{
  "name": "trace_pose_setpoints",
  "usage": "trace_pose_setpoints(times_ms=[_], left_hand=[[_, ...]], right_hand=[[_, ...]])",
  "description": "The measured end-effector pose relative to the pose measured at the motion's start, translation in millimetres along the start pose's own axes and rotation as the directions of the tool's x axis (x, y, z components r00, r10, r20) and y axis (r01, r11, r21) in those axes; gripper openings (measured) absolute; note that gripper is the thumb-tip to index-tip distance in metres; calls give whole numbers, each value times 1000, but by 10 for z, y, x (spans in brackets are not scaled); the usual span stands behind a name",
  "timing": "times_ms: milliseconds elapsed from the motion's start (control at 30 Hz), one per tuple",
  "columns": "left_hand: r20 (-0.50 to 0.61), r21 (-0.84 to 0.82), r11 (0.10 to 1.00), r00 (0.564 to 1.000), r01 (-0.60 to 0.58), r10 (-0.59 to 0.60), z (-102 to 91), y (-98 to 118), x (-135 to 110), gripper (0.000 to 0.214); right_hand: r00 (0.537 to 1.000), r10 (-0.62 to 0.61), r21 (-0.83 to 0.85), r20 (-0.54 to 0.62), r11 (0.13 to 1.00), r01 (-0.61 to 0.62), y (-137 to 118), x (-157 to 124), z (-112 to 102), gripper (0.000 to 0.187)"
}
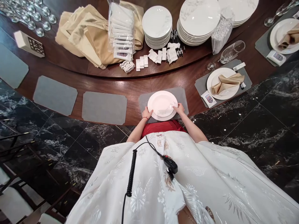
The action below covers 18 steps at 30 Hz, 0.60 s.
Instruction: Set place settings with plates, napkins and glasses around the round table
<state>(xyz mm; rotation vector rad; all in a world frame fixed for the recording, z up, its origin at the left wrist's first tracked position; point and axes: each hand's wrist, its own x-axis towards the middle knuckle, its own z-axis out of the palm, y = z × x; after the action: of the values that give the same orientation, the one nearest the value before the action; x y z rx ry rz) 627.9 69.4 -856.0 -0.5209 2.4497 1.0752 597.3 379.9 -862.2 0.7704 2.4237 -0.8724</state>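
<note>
A small white plate (pixel 163 104) lies centred on a larger white plate (pixel 150 97), both over a grey placemat (pixel 183 93) at the table edge. My left hand (pixel 147 114) grips the left rim of the plates, thumb on top. At the right rim, my right hand (pixel 179 108) pinches the plates with its thumb over the edge. The undersides of the plates and the fingers beneath are hidden.
Grey placemats (pixel 104 107) continue to the left; a set place with a folded napkin (pixel 225 82) is at right. On the raised round centre stand plate stacks (pixel 157 23), (pixel 199 18), beige cloths (pixel 81 34), packets in plastic (pixel 121 28) and glasses (pixel 30 15).
</note>
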Motion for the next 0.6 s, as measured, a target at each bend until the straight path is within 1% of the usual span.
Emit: trace_pose_setpoints(times_ms=[100, 167, 200, 267, 333, 400, 467, 533, 600], left_hand=[[-16, -88, 996, 1000, 16, -18, -89, 20, 33, 52], [-80, -123, 992, 997, -5, -5, -212, 85, 160, 44], [-132, -120, 992, 991, -38, 22, -306, 141, 269, 39], [-242, -89, 987, 964, -132, 107, -569, 302, 581, 30], [-316, -63, 977, 933, -201, 172, -919, 515, 992, 21], [-334, -63, 975, 925, -213, 180, -1304, 747, 1441, 17], [-368, -54, 974, 911, -220, 185, -1646, 961, 1852, 15], [-406, -23, 978, 896, -210, 182, -1883, 1133, 2164, 15], [-412, 1, 981, 894, -194, 177, -1999, 1254, 2357, 12]], right_hand=[[999, -19, 3, 30, 1000, 19, 23, 9, -48, 47], [999, -15, 8, 38, 1000, 14, 24, 26, -77, 45], [999, -9, 11, 38, 1000, 8, 21, 33, -89, 43], [1000, 5, 19, 30, 1000, -6, 12, 40, -107, 39], [1000, 2, 26, 7, 1000, -2, 7, 26, -121, 36], [1000, -17, 30, -20, 999, 18, 14, -9, -137, 34], [999, -37, 35, -27, 999, 38, 29, -56, -155, 32], [999, -41, 48, -20, 998, 42, 48, -102, -168, 31], [999, -48, 71, -17, 996, 49, 63, -134, -171, 29]])
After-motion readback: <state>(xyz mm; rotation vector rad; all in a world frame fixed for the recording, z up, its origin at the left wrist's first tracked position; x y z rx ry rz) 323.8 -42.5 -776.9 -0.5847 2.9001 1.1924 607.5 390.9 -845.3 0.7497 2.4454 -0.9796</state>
